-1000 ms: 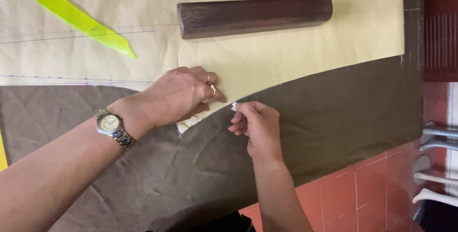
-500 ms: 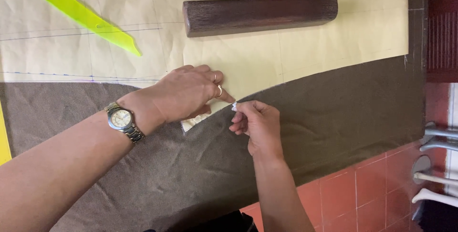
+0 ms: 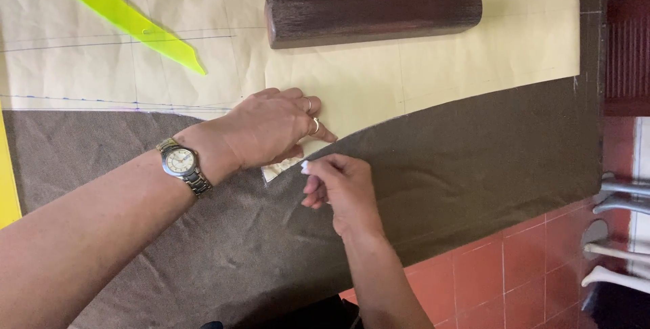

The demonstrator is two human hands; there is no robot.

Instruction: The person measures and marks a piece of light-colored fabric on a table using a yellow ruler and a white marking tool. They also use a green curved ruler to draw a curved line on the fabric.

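Observation:
My left hand (image 3: 271, 126), with rings and a wristwatch (image 3: 181, 164), presses flat on the curved edge of a cream paper pattern (image 3: 379, 78) lying over dark brown fabric (image 3: 474, 160). My right hand (image 3: 338, 190) pinches a small white piece of chalk (image 3: 305, 166) between thumb and fingers, its tip at the paper's edge just below my left fingers. A small corner of paper shows between the two hands.
A dark wooden block (image 3: 372, 17) lies on the paper at the top. A lime-green curved ruler (image 3: 122, 17) rests at the upper left. A yellow strip (image 3: 8, 180) is at the left edge. Red floor tiles (image 3: 501, 281) and white metal bars (image 3: 619, 234) show at right.
My right hand has slid a little down and left along the paper's curved edge. My left hand stays pressed on the paper.

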